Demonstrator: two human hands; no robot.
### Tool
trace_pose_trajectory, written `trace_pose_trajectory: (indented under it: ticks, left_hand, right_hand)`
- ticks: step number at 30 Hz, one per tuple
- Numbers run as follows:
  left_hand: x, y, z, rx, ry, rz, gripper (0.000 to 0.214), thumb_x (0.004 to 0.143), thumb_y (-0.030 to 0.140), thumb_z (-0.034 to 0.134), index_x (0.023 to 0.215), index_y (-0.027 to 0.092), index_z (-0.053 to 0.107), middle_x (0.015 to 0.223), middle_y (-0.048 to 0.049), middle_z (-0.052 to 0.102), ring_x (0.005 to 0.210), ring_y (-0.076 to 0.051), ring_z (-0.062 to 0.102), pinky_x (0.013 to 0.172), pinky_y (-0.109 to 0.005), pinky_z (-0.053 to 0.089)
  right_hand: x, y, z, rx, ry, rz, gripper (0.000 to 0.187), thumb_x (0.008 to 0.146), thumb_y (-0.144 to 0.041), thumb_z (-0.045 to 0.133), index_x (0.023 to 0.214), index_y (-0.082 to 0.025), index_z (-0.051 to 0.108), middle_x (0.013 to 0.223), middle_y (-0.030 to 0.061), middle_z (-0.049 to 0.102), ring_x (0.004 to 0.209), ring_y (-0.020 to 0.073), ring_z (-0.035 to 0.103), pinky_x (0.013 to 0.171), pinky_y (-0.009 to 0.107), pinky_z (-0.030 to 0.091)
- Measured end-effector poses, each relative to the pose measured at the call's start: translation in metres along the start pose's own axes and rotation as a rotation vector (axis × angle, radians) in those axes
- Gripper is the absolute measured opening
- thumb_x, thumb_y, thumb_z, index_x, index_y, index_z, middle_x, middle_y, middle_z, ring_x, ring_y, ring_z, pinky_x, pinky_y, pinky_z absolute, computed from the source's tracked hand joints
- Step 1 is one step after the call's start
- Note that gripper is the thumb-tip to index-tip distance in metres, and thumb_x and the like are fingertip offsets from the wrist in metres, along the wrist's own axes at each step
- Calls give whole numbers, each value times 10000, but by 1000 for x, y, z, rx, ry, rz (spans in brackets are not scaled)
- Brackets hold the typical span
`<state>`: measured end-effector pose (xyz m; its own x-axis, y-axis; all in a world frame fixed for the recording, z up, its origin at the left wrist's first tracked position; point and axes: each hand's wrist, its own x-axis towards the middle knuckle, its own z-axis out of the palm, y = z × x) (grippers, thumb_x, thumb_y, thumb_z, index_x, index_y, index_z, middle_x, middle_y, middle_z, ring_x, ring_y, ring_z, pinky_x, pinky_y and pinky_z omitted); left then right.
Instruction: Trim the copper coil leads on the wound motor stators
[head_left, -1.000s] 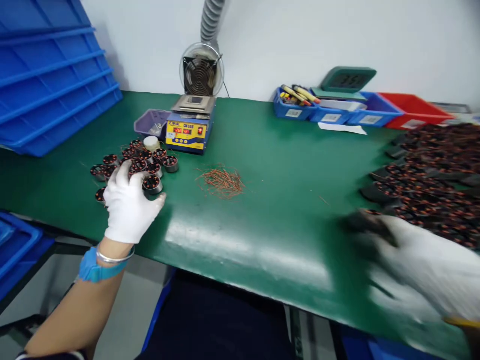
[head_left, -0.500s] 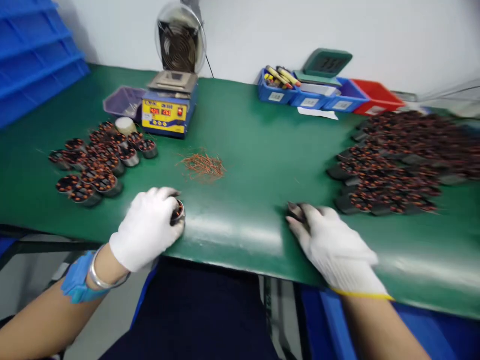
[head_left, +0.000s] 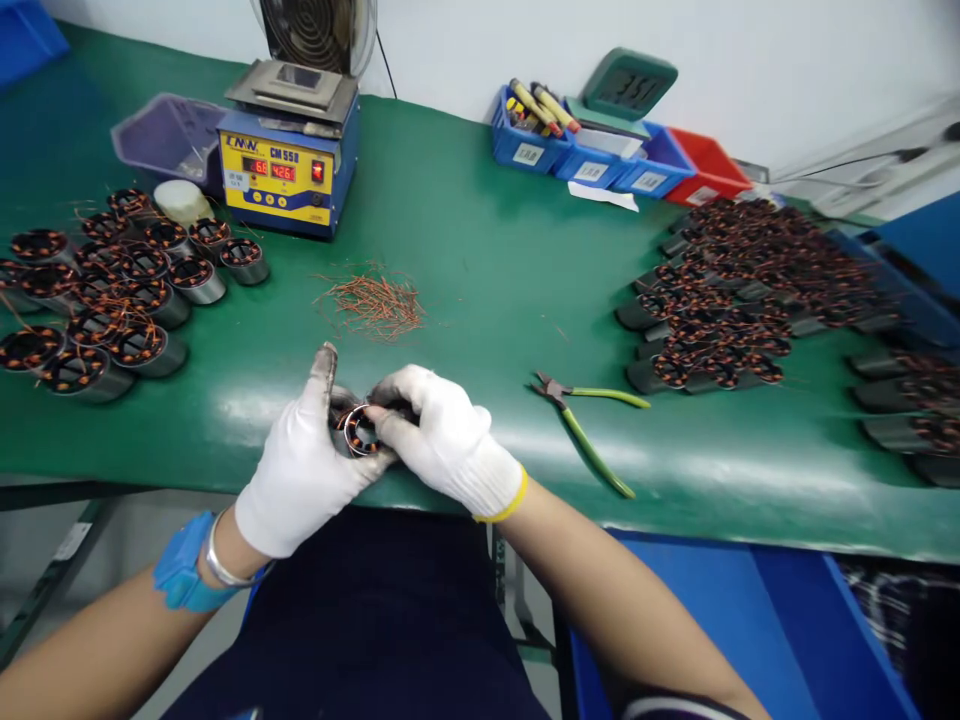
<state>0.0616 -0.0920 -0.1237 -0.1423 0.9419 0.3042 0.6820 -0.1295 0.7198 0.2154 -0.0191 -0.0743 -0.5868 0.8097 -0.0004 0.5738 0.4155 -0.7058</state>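
Observation:
My left hand (head_left: pixel 300 465), in a white glove with darkened fingertips, is wrapped round a wound motor stator (head_left: pixel 361 432) near the table's front edge, thumb raised. The stator is a metal ring with copper windings, its open end tilted up toward me. My right hand (head_left: pixel 442 435), also gloved, has thumb and fingers closed at the stator's right rim; whether a wire is between the fingertips is hidden. To the right lie side cutters (head_left: pixel 559 390) with green handles, jaws spread, apart from both hands. A pile of cut copper wire bits (head_left: pixel 379 303) lies just beyond the hands.
Several stators (head_left: pixel 142 300) stand grouped at left, and more (head_left: pixel 712 310) lie in rows at right. A yellow and blue CMW device (head_left: pixel 281 180) stands at back left beside a purple bin (head_left: pixel 161 125). Small bins (head_left: pixel 570 155) and a digital clock (head_left: pixel 634 82) line the wall.
My right hand has moved left from the table's right part to the stator, and the side cutters now lie uncovered there. My left hand has turned, thumb up. The view has shifted.

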Motion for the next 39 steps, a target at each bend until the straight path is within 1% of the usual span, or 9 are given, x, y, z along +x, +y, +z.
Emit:
trace_pose_trajectory:
  ticks: [7,13,19,21,24,26,29,32,39]
  left_hand:
    - [6,4,-2,6,-28,2,1054,707,388,733,1527,238,88,946,-77,675,795,-302,677,716,-475,561]
    - [6,4,-2,35,-26,38,1011,731,401,708,1522,257,94,920,-68,682,777,-295,679,693,-458,555]
    - [5,0,-1,65,-23,24,1055,703,427,729,1521,211,99,953,-74,674,807,-265,669,704,-415,552]
    - [5,0,-1,45,-41,-1,1050,697,426,731,1518,205,116,960,-73,672,811,-257,668,703,-406,552]
    - [6,0,-2,-9,-45,-32,1037,687,420,736,1515,208,147,948,-78,680,807,-274,669,704,-433,556]
    - [7,1,-3,-57,-51,-42,1019,688,373,729,1515,221,153,937,-79,685,799,-286,674,706,-451,560]
    - [8,3,-4,-100,-70,-58,979,706,310,695,1514,240,146,941,-75,688,785,-283,684,694,-449,563]
    - [8,3,-4,-79,-75,-44,961,725,341,696,1508,241,149,947,-65,681,790,-269,684,704,-433,557]
    - [8,2,-3,-21,-66,21,928,711,348,705,1490,232,215,953,-67,684,804,-280,679,715,-452,554]
  right_hand:
    - [2,13,1,-217,114,67,148,891,-263,525,914,-202,658,898,30,688,820,167,619,712,275,418]
    - [5,9,4,-323,73,52,169,898,-298,495,903,-208,639,905,32,682,808,180,623,664,277,395]
    - [-26,29,-16,-524,111,296,191,880,-332,500,817,-200,622,792,52,668,707,202,616,609,299,393]
    - [-30,32,-24,-502,221,275,217,887,-365,499,844,-195,627,794,63,666,721,213,624,651,324,436]
    - [-20,18,-26,-341,380,75,351,824,-452,592,1052,-186,619,1036,105,666,946,249,628,810,379,480]
    - [-6,4,-19,-227,276,-27,446,760,-459,661,1109,-187,611,1154,111,633,1054,261,592,881,396,471]
    - [8,-9,-3,-91,72,-66,169,810,-323,615,906,-190,651,992,67,667,952,214,603,844,353,475]
    - [4,-3,7,-10,131,-71,75,831,-207,552,781,-193,606,901,51,656,888,184,599,822,326,467]
    - [-22,17,10,-91,241,60,60,784,-210,563,727,-216,546,836,47,645,844,199,609,776,331,477]
